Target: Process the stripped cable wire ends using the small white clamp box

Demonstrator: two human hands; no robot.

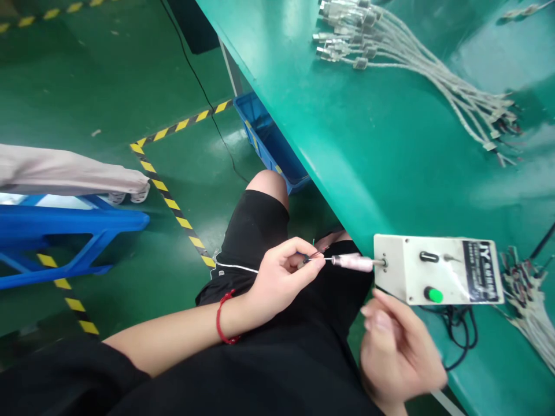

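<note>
My left hand (pixel 284 280), with a red string bracelet (pixel 224 318) at the wrist, is closed in a pinch on thin wires (pixel 313 257). They point toward a pale pink sleeve (pixel 352 262) on the metal shaft of a small beige machine (pixel 411 271). Whether the wire tips reach inside the sleeve I cannot tell. The machine sits at the bench edge and has a green knob (pixel 433 294) and a black switch (pixel 429 256). Just below it, my right hand (pixel 401 352) hovers slightly blurred, fingers loosely bent and apart, holding nothing visible.
Bundled white cables with clear-bodied connectors (pixel 347 29) lie across the green bench (pixel 347 150). More stripped cable ends (pixel 526 283) rest right of the machine, beside a black cord (pixel 459 335). Under the bench stands a blue crate (pixel 255 136). A blue stool (pixel 73 225) and another person's leg (pixel 69 167) are left.
</note>
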